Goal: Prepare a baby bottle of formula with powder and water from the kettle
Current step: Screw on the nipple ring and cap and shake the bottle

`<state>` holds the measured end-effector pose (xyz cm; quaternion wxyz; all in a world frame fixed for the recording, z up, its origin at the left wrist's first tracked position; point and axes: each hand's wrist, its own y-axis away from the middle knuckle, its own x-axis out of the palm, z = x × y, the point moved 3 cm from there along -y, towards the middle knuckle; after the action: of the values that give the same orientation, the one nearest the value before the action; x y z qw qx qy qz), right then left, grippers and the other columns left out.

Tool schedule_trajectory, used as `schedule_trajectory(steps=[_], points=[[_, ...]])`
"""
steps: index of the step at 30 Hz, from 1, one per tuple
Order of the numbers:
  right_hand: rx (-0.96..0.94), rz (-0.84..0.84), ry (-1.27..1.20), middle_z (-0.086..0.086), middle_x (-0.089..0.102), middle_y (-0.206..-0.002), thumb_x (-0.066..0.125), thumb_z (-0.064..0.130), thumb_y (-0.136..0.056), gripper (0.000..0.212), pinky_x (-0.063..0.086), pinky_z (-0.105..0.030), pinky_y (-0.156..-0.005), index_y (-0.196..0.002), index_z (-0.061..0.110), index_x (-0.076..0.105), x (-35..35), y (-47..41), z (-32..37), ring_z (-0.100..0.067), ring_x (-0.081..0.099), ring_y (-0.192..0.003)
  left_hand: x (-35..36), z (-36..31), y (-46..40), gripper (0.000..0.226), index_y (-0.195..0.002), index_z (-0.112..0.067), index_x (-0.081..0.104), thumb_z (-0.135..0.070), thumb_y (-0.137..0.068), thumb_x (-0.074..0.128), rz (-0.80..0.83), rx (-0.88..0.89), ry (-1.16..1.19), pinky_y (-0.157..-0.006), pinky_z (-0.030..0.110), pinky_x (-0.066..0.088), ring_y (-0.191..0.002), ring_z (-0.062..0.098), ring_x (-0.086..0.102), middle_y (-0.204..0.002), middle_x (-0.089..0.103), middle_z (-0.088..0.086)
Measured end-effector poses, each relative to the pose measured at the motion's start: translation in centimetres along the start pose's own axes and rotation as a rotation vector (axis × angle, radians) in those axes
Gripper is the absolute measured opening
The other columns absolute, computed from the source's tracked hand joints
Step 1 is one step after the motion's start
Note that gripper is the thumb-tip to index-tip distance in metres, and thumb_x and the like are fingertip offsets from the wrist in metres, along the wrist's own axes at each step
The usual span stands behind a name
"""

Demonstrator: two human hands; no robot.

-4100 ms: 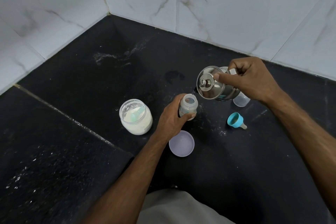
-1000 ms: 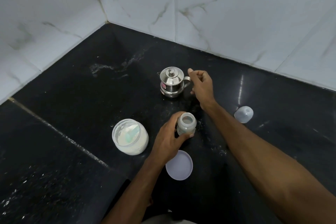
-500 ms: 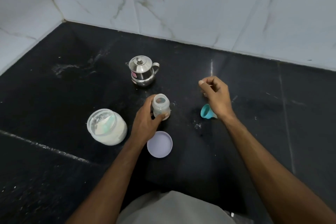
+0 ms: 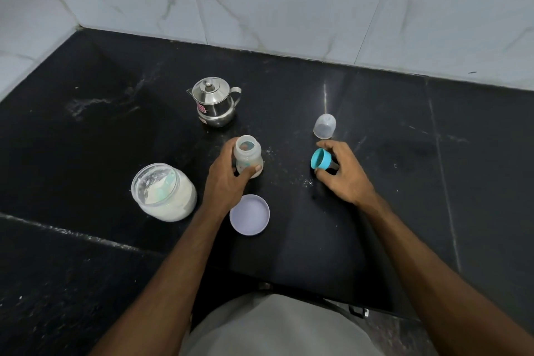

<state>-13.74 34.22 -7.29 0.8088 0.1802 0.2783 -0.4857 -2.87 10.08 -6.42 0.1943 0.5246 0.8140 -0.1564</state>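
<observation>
I am holding the open baby bottle (image 4: 248, 156) upright on the black bench (image 4: 86, 130) with my left hand (image 4: 228, 179), fingers and thumb curled round its lower body. My right hand (image 4: 345, 173) is closing on the teal teat collar (image 4: 320, 159), which is lying on its side to the right of the bottle; thumb and fingers are pinching it, and I judge it is barely off the surface, if at all. The steel kettle (image 4: 215, 101) is standing behind the bottle with its lid on, the powder jar (image 4: 163, 192) is sitting open to the left, and the jar's lid (image 4: 250, 214) is lying just in front of the bottle. The clear cap (image 4: 325, 126) is resting beyond my right hand.

As I read it, the step is fitting the collar. To do it well, I am planning to turn the ring so its open side is facing down, keep the bottle steady and vertical, seat the threads squarely before twisting, and avoid touching the teat tip. Spilled powder grains are lying between the two hands.
</observation>
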Motion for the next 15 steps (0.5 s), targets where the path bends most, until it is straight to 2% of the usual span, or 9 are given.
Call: schedule_trajectory(steps=[3,7,9,12,15], points=[[-0.011,-0.012,0.022,0.012,0.049,-0.127,0.072,0.017,-0.08,0.054,0.045,-0.026,-0.1,-0.129,0.027,0.05,-0.1,0.1,0.2,-0.009,0.051,-0.117,0.0,0.2,0.0,0.062,-0.134,-0.024,0.043,-0.026,-0.081,0.075,-0.005,-0.011,-0.004,-0.1,0.039,0.048,-0.12,0.011,0.053,-0.13,0.057,-0.01],[-0.021,-0.078,-0.106,0.009,0.057,-0.12,0.076,0.02,-0.08,0.05,0.043,-0.007,-0.085,-0.119,0.032,0.048,-0.9,0.0,2.1,0.001,0.054,-0.11,0.0,0.1,0.0,0.062,-0.134,-0.025,0.044,-0.028,-0.081,0.075,-0.01,-0.02,-0.005,-0.101,0.041,0.047,-0.12,0.011,0.053,-0.13,0.057,-0.009],[-0.042,-0.095,-0.176,0.009,0.056,-0.118,0.078,0.016,-0.079,0.052,0.041,-0.002,-0.082,-0.116,0.03,0.045,-1.5,-0.4,3.8,0.007,0.052,-0.107,0.0,-0.1,0.0,0.061,-0.133,-0.026,0.044,-0.028,-0.081,0.075,-0.011,-0.024,-0.004,-0.101,0.04,0.047,-0.119,0.01,0.053,-0.129,0.057,-0.011],[-0.126,-0.029,-0.164,0.006,0.052,-0.116,0.08,0.015,-0.077,0.054,0.045,-0.007,-0.078,-0.116,0.027,0.044,-1.9,-1.5,6.7,-0.003,0.054,-0.102,-0.1,-0.5,0.2,0.061,-0.132,-0.029,0.044,-0.03,-0.08,0.076,-0.007,-0.042,0.005,-0.103,0.039,0.046,-0.12,0.007,0.053,-0.129,0.057,-0.014],[-0.265,0.096,-0.043,0.013,0.052,-0.109,0.081,0.019,-0.076,0.049,0.045,-0.008,-0.074,-0.113,0.026,0.05,-1.8,-2.6,10.1,0.002,0.053,-0.096,-0.2,-0.7,0.4,0.065,-0.131,-0.032,0.045,-0.038,-0.076,0.078,-0.025,-0.051,0.046,-0.102,0.037,0.047,-0.117,0.003,0.054,-0.126,0.057,-0.018]])
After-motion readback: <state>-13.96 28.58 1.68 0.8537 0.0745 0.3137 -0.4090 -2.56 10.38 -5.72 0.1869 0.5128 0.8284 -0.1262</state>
